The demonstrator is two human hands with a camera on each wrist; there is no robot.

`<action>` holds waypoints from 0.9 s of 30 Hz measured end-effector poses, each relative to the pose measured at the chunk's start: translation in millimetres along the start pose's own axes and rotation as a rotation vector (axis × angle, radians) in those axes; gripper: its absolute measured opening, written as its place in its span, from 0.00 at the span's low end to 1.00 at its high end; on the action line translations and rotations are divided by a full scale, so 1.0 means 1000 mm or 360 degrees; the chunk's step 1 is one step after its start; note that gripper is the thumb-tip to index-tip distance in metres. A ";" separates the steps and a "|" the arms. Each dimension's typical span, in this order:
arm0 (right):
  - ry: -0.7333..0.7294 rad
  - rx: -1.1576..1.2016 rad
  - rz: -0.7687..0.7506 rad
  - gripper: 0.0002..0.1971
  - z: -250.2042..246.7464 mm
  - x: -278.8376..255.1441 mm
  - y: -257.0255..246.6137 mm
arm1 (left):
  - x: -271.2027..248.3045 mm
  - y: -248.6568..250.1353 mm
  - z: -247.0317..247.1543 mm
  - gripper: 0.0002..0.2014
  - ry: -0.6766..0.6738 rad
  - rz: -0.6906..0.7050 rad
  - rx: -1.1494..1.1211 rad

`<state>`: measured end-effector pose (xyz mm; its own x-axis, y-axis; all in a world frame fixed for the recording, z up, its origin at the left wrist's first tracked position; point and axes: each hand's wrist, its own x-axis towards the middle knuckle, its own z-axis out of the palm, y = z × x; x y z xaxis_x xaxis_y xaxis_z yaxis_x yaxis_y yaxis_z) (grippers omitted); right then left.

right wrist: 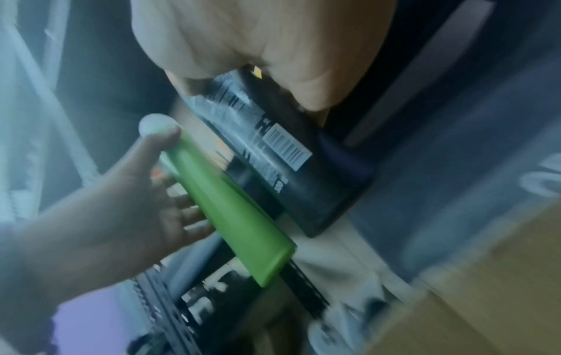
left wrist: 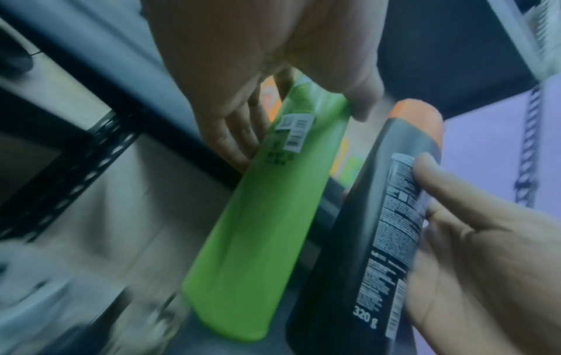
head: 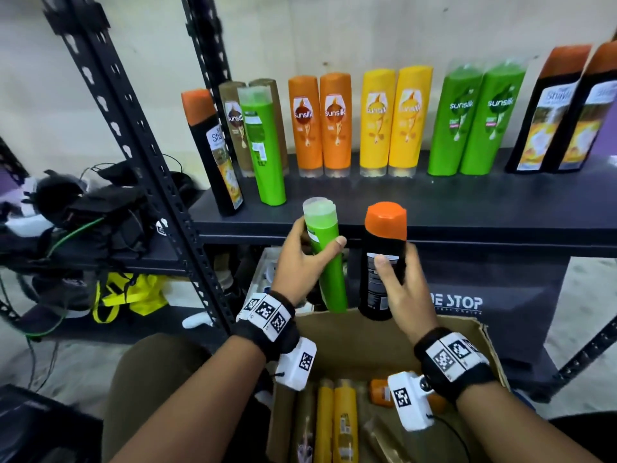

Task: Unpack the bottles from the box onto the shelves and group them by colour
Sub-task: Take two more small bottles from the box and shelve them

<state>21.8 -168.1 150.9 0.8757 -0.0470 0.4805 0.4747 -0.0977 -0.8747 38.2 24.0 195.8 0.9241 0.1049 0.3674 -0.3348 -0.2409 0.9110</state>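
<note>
A black metal shelving unit (head: 400, 208) fills the frame, its shelf lined with upright shampoo bottles: at the left a black bottle with an orange cap (head: 213, 152), two brown bottles (head: 233, 128) and a lone green bottle (head: 263, 145), then a pair of orange bottles (head: 320, 125), a pair of yellow bottles (head: 394, 121), a pair of green bottles (head: 474, 118) and two tall black bottles with orange caps (head: 564, 108) at the right edge. Below, an open brown cardboard box (head: 367, 342) holds yellow bottles (head: 337, 426) lying flat (an orange one shows partly behind the wrist camera). Above the box, just in front of the shelf edge, the left hand (head: 300, 262) wraps fingers and thumb around a slim green plastic bottle with a clear cap (head: 325, 255), cap uppermost and tilted. Beside it, close but apart, the right hand (head: 400, 289) grips a black plastic bottle with an orange cap (head: 384, 259), thumb pressed on its back label, held upright.
</note>
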 end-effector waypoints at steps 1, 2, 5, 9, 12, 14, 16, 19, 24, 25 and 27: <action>0.0006 0.0013 -0.0037 0.21 0.001 0.006 -0.010 | 0.005 0.010 -0.004 0.21 0.0026 0.0036 -0.0022; 0.0007 0.0022 -0.0072 0.19 0.002 0.013 -0.020 | 0.011 0.020 -0.008 0.23 0.0058 0.0068 -0.0028; 0.0035 0.0049 -0.0176 0.17 0.008 0.032 -0.049 | 0.027 0.051 -0.021 0.29 0.0151 0.0149 -0.0018; 0.0092 0.0133 -0.0316 0.16 0.016 0.058 -0.083 | 0.046 0.083 -0.035 0.33 0.0197 0.0241 -0.0015; 0.0069 0.0146 -0.0380 0.21 0.021 0.077 -0.105 | 0.062 0.101 -0.043 0.36 0.0202 0.0281 0.0014; 0.0060 0.0128 -0.0398 0.22 0.025 0.090 -0.118 | 0.072 0.110 -0.045 0.36 0.0215 0.0294 0.0038; 0.0057 0.0105 -0.0415 0.21 0.029 0.100 -0.125 | 0.080 0.115 -0.045 0.34 0.0222 0.0297 0.0059; 0.0066 0.0066 -0.0399 0.23 0.035 0.113 -0.131 | 0.090 0.116 -0.046 0.33 0.0245 0.0290 0.0083; 0.0029 0.0089 -0.0379 0.26 0.044 0.127 -0.125 | 0.103 0.108 -0.042 0.33 0.0302 0.0272 0.0085; 0.0013 0.0097 -0.0373 0.25 0.046 0.129 -0.122 | 0.106 0.105 -0.041 0.33 0.0309 0.0262 0.0071; -0.0008 0.0102 -0.0353 0.21 0.050 0.134 -0.112 | 0.110 0.100 -0.038 0.34 0.0310 0.0236 0.0040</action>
<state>89.8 -113.2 310.1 0.7497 -0.0265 0.6612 0.6600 -0.0416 -0.7501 99.3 47.9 334.0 0.8114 0.2504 0.5281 -0.4571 -0.2912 0.8404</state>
